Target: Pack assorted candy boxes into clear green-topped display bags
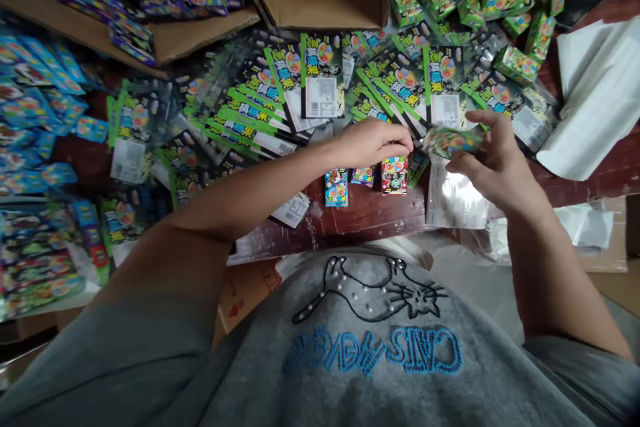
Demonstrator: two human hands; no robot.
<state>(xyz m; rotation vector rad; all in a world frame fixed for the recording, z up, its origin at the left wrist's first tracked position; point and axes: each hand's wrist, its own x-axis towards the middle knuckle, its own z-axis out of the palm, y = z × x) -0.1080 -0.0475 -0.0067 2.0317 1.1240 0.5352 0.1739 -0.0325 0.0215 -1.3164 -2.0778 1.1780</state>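
My left hand (375, 142) reaches across the table with its fingers closed at the top end of a small red candy box (395, 177). Left of that stand a blue box (336, 188) and a purple box (363, 175), the latter partly under my hand. My right hand (493, 160) pinches a small green box (453, 140) between thumb and fingers; motion blurs it. Beneath the right hand lies a clear plastic bag (455, 200). Black and green printed bags (323, 73) with white labels spread beyond both hands.
Cardboard boxes stand at the back, one with purple packs (135, 37), another (325, 3) with red ones. Loose green boxes (517, 63) pile up at the back right, blue boxes (30, 107) at the left. White sheets (595, 100) lie on the right of the dark red table (360, 217).
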